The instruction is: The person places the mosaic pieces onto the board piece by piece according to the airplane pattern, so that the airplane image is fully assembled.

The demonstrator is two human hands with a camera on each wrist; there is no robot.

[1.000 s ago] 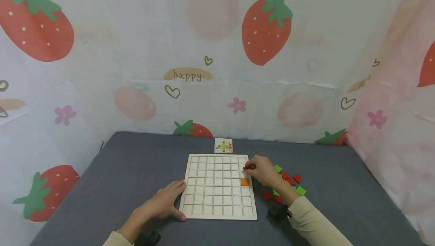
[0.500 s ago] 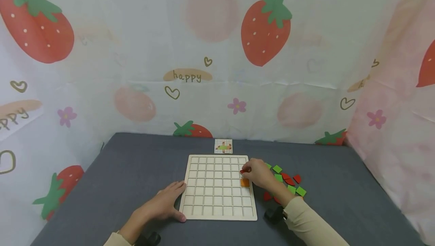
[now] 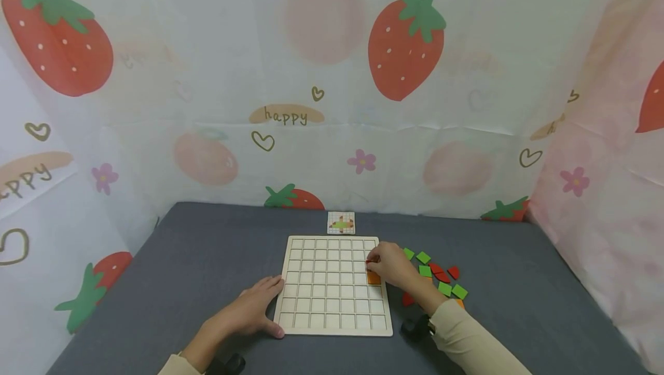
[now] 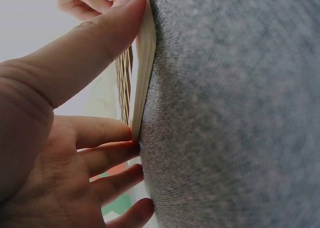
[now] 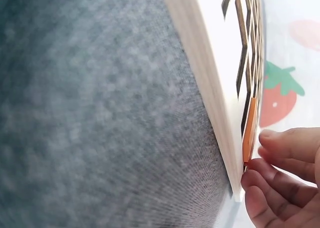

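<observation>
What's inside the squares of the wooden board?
One orange tile sits in a square of the wooden board near its right edge. The right hand covers the squares beside it and pinches a red piece. The other squares look empty.

I see a desk [image 3: 181, 265] covered in grey cloth. A pale wooden grid board [image 3: 321, 288] lies flat on it near the front middle. Just beyond the board's far edge sits a small pattern card [image 3: 341, 222]. To the right of the board, loose green and red tiles [image 3: 441, 277] are scattered on the cloth, close together. My left hand [image 3: 249, 309] rests flat on the cloth, touching the board's left edge.
</observation>
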